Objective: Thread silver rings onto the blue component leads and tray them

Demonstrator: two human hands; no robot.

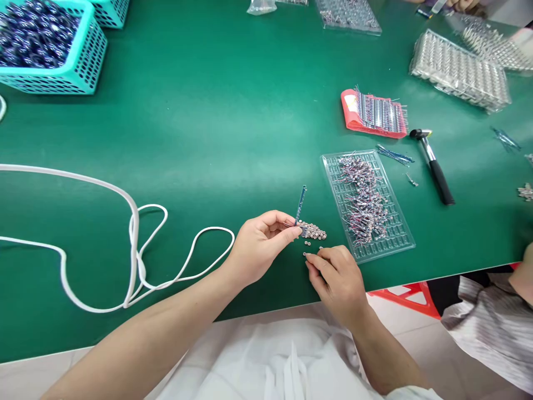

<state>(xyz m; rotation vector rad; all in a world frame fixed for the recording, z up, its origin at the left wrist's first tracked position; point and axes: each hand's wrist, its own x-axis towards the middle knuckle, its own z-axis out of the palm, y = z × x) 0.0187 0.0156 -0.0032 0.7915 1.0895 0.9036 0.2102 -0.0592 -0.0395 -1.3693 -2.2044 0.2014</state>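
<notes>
My left hand point(266, 239) is closed, thumb against fingers, on a narrow dark blue-green strip point(300, 204) that looks like a circuit board and points upward. Thin wires show at its lower end. Just beyond those fingertips lies a pile of small round beige pieces point(314, 231), with a few loose ones nearer me. My right hand point(336, 275) is low over the table with curled fingers, and a tiny round piece point(304, 254) shows at its fingertips. To the right, a clear plastic tray point(397, 236) carries a heap of small parts with wire leads point(364, 208).
A hammer point(435, 166), a red pack of wired parts point(375, 114) and loose blue strips point(395, 154) lie beyond the tray. White cable point(133, 244) loops at left. A turquoise basket point(83, 61) holds shiny dark parts. Clear trays point(460, 69) stand far right, where another person's sleeve point(491, 328) shows.
</notes>
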